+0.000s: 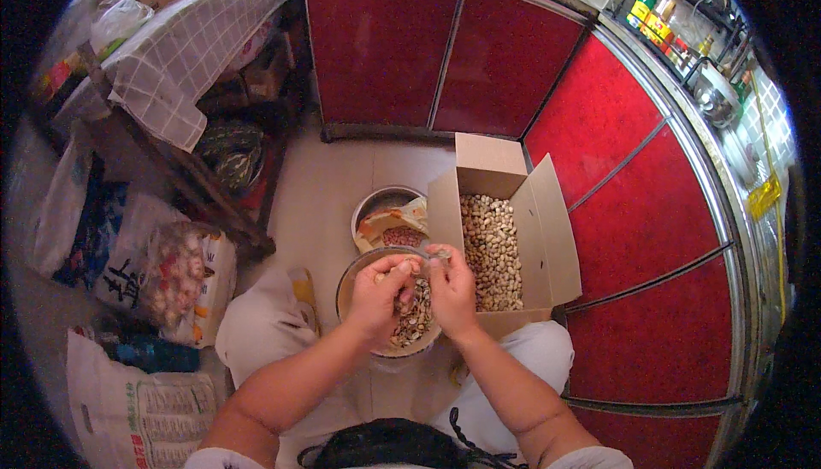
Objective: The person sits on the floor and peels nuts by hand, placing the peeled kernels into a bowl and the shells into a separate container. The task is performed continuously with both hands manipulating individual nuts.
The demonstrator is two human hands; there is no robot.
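Observation:
My left hand point(383, 292) and my right hand point(453, 286) are raised close together over a round bowl point(344, 289) that holds broken shells. The left fingers pinch a small pale piece, perhaps a nut or shell. Between my right thumb and fingers is a small object, too blurred to name surely. Just behind the bowl, a metal basin point(378, 194) holds an opened paper bag point(372, 225) with reddish kernels point(402, 237). At the right stands an open cardboard box point(444, 212) full of unshelled nuts point(492, 244), probably peanuts.
Red cabinets point(385, 52) with metal edging stand ahead and at the right. A table with a checked cloth point(173, 65) is at the left, with plastic bags point(176, 273) on the floor below. A printed sack point(141, 405) lies at lower left. My knees flank the bowl.

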